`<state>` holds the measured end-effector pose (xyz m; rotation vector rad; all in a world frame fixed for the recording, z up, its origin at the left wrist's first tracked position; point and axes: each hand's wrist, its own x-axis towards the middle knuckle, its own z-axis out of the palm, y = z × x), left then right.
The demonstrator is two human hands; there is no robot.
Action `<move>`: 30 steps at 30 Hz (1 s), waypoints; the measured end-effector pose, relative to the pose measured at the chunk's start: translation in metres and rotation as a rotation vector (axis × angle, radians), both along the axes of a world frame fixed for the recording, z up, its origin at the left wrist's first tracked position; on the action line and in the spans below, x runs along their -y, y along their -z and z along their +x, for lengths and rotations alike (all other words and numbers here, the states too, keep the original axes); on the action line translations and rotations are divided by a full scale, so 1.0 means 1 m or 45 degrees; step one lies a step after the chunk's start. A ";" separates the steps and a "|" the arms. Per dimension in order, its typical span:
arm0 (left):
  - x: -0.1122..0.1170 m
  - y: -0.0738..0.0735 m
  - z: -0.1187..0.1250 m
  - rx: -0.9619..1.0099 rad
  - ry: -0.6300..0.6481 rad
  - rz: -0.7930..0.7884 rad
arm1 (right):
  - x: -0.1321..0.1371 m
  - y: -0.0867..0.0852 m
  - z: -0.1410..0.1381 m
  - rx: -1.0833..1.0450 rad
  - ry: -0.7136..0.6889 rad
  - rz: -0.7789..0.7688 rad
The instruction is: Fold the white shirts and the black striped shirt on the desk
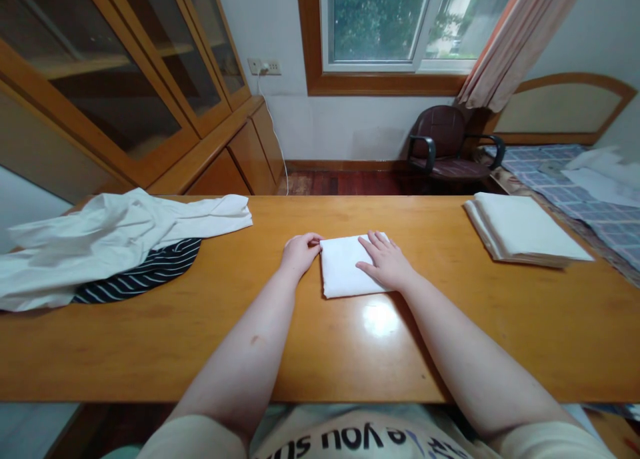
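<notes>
Pale-walled room; a varnished wooden counter [225,359] spans the width of the view, a spot of light glaring off its near half. Right grip [387,264]: laid palm-down, fingers relaxed and spread over the right part of a folded white cloth [345,272], pressing or resting on it, nothing clasped. Left grip [299,253]: fingers bent together at the cloth's far left corner; whether they pinch the edge can't be made out. Cloth lies flat near the middle of the counter, a compact rectangle, between the two grips. Bare forearms reach in from the near side; wearer's cream shirt [300,449] with dark lettering at the bottom. Farther out, left end of counter: a crumpled white garment [125,222], one narrow part stretched toward the middle, lying partly over a black fabric [150,272] with white stripes. Right end: a neat stack of folded off-white cloths [530,229], well apart from the grips. Beyond the counter: a glass-doored wooden cabinet [197,129] on the left, a white cord [275,125] hanging from a wall outlet [265,67], a wood-framed window [380,25] with greenery outside, a pink curtain [525,45], a dark red armchair [440,135], a bed [575,202] with plaid cover.
</notes>
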<state>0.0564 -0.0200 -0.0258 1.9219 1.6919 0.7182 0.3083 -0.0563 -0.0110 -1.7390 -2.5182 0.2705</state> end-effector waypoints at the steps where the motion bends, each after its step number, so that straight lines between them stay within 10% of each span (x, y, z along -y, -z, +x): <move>1: 0.000 0.000 0.001 0.010 -0.025 -0.010 | 0.000 0.000 0.000 0.000 0.002 0.000; 15: 0.001 0.002 0.004 0.010 -0.063 0.145 | 0.001 0.001 -0.001 -0.007 0.012 0.005; 30: 0.032 -0.031 0.025 -0.434 0.009 0.234 | 0.001 -0.001 -0.002 -0.006 0.013 0.005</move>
